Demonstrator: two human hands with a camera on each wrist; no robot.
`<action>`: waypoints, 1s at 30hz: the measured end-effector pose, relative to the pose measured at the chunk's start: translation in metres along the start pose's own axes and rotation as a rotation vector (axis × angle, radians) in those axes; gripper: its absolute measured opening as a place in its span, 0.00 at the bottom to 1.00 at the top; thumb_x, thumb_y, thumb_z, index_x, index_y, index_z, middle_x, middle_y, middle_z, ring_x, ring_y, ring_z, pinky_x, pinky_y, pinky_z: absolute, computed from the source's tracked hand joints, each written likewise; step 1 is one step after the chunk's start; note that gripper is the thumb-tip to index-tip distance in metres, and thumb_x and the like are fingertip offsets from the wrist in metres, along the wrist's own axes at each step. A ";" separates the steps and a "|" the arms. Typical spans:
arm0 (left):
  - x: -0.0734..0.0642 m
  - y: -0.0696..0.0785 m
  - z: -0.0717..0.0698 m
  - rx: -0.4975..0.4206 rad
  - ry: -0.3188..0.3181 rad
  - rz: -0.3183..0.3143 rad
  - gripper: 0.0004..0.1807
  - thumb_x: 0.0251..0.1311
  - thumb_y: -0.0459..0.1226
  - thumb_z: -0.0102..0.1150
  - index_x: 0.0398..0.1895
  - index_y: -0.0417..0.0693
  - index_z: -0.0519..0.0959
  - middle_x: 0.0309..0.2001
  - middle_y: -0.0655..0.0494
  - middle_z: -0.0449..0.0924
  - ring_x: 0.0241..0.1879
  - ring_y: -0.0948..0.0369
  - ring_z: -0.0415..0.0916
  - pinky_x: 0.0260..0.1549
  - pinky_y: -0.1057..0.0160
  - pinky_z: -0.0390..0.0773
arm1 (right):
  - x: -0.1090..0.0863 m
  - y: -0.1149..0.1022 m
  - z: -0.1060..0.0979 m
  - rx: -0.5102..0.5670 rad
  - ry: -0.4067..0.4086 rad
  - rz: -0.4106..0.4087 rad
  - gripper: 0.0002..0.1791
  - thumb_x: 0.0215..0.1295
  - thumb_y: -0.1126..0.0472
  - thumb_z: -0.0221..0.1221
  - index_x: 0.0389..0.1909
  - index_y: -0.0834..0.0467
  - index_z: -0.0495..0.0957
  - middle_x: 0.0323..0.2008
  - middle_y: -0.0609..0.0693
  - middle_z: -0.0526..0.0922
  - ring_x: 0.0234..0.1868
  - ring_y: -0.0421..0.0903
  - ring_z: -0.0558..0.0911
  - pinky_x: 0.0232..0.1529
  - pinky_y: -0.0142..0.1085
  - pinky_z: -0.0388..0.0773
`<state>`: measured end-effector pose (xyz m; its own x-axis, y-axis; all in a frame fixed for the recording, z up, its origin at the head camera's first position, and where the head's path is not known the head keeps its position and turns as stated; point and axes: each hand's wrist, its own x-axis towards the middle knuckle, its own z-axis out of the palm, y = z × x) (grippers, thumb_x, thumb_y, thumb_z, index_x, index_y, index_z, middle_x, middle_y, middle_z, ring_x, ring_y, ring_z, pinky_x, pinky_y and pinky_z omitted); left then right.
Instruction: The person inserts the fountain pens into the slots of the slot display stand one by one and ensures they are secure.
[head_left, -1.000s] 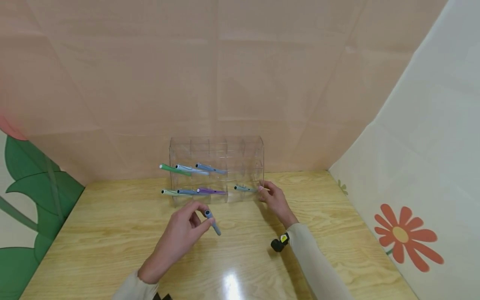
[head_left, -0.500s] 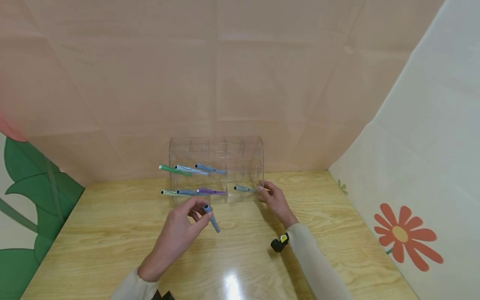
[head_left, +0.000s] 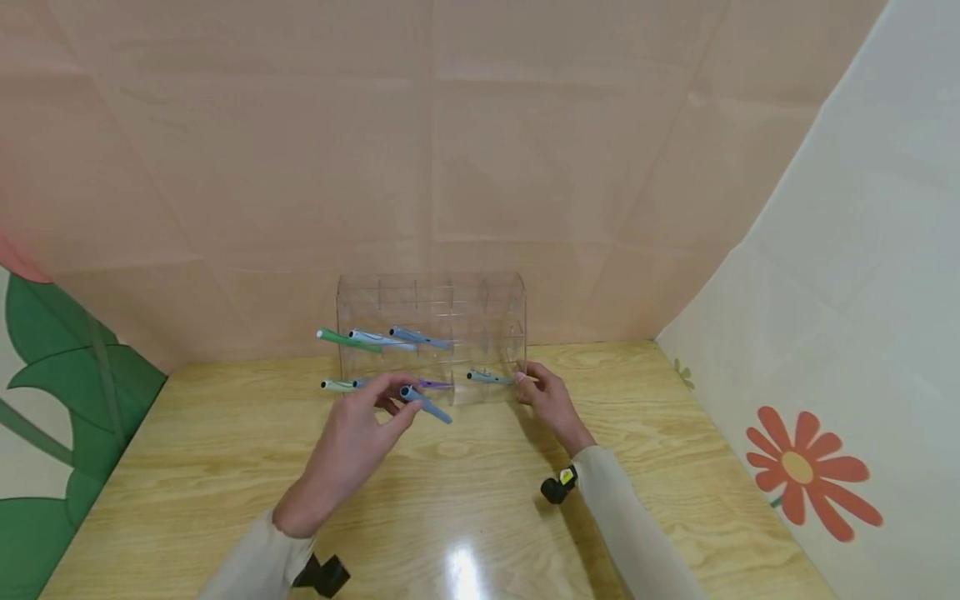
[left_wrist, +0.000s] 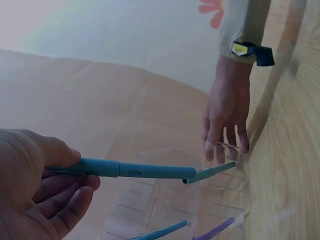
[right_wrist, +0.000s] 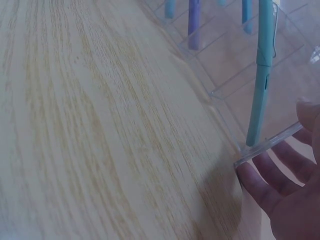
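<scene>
My left hand (head_left: 348, 450) pinches a blue-teal fountain pen (head_left: 429, 406) between thumb and fingers, in front of the rack's lower row. A clear plastic pen rack (head_left: 504, 304) with several compartments stands at the back of the table. Gripping the rack's right side panel (right_wrist: 272, 143), my right hand (head_left: 555, 404) has its thumb on one face and fingers on the other. A teal pen (right_wrist: 260, 85) lies in the lower right part, close to that panel. To the left, a purple pen (head_left: 437, 385) and a pale green pen (head_left: 333, 385) show in the lower row, partly behind my left hand.
A green pen (head_left: 348, 340), a light blue pen (head_left: 382, 339) and a blue pen (head_left: 422, 337) lie in the row above. The wooden table (head_left: 675, 467) meets a pinkish cloth backdrop (head_left: 480, 167) behind the rack. A flowered cloth (head_left: 795, 333) hangs at the right.
My left hand has moved forward and slightly left toward the rack, and its pen has tilted from steep to flatter. My right hand has stayed in place on the panel.
</scene>
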<state>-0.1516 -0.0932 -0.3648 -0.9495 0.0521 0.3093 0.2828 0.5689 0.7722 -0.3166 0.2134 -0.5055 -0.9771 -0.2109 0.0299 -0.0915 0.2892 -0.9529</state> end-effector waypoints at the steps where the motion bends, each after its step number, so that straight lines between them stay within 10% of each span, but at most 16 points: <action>1: 0.002 0.000 -0.001 0.009 0.000 0.010 0.12 0.70 0.36 0.69 0.54 0.51 0.84 0.44 0.60 0.90 0.41 0.63 0.84 0.41 0.65 0.84 | 0.000 0.000 0.000 -0.003 0.000 0.002 0.29 0.85 0.53 0.53 0.77 0.64 0.67 0.77 0.65 0.71 0.72 0.65 0.77 0.64 0.56 0.83; 7: 0.014 0.000 -0.011 0.063 0.021 0.094 0.11 0.71 0.35 0.68 0.54 0.52 0.83 0.45 0.58 0.90 0.43 0.60 0.85 0.43 0.56 0.87 | 0.001 0.000 0.001 -0.005 0.010 0.006 0.28 0.85 0.53 0.53 0.77 0.65 0.68 0.76 0.65 0.71 0.71 0.65 0.78 0.64 0.55 0.83; 23: 0.062 0.002 -0.020 0.096 0.004 0.147 0.10 0.73 0.34 0.65 0.54 0.44 0.83 0.47 0.49 0.90 0.43 0.54 0.87 0.31 0.68 0.81 | 0.003 0.003 0.000 -0.006 0.012 0.009 0.27 0.85 0.54 0.53 0.76 0.64 0.69 0.77 0.64 0.71 0.70 0.65 0.79 0.64 0.55 0.84; 30: 0.080 0.002 -0.022 0.129 -0.026 0.078 0.11 0.76 0.38 0.62 0.56 0.47 0.82 0.48 0.51 0.88 0.44 0.55 0.85 0.32 0.64 0.82 | 0.005 0.006 0.000 0.007 -0.007 0.011 0.28 0.85 0.54 0.52 0.77 0.66 0.67 0.80 0.63 0.65 0.71 0.67 0.77 0.66 0.58 0.81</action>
<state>-0.2243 -0.1058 -0.3258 -0.9290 0.1208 0.3498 0.3377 0.6631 0.6680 -0.3215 0.2142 -0.5106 -0.9766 -0.2142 0.0169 -0.0792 0.2854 -0.9551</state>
